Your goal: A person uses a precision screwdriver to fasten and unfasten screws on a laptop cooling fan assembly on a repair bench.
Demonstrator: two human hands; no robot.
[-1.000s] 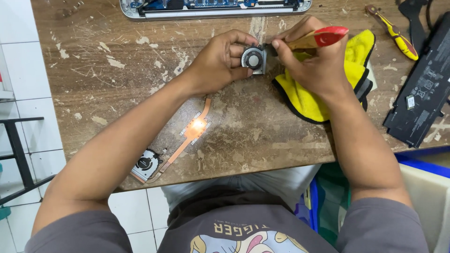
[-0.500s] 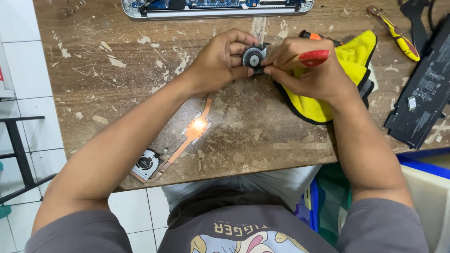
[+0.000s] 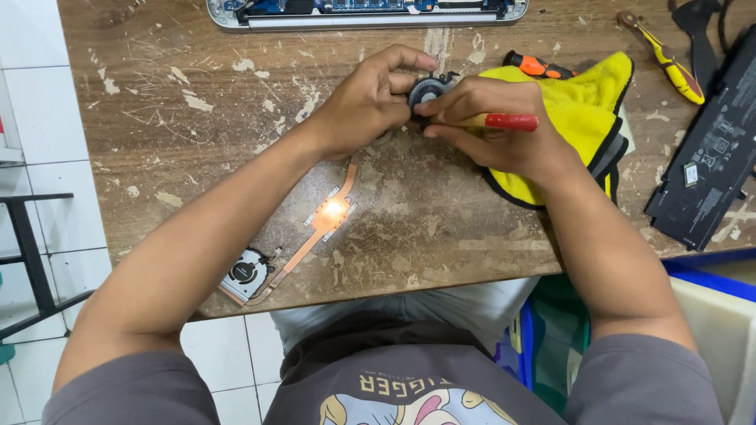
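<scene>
Between the two hands, above the worn wooden table (image 3: 197,157), a small round black fan (image 3: 428,90) is pinched by the fingers of the left hand (image 3: 366,106), which curl around its left edge. Just to its right, the right hand (image 3: 504,134) grips a red-handled tool (image 3: 504,121) between thumb and fingers, its tip hidden at the fan, and rests over a yellow cloth (image 3: 583,118). Nearer the table's front edge lies a copper heat pipe with a second fan (image 3: 303,236), an opened laptop (image 3: 366,9) sits at the far edge, and a black battery (image 3: 709,157) lies to the right.
</scene>
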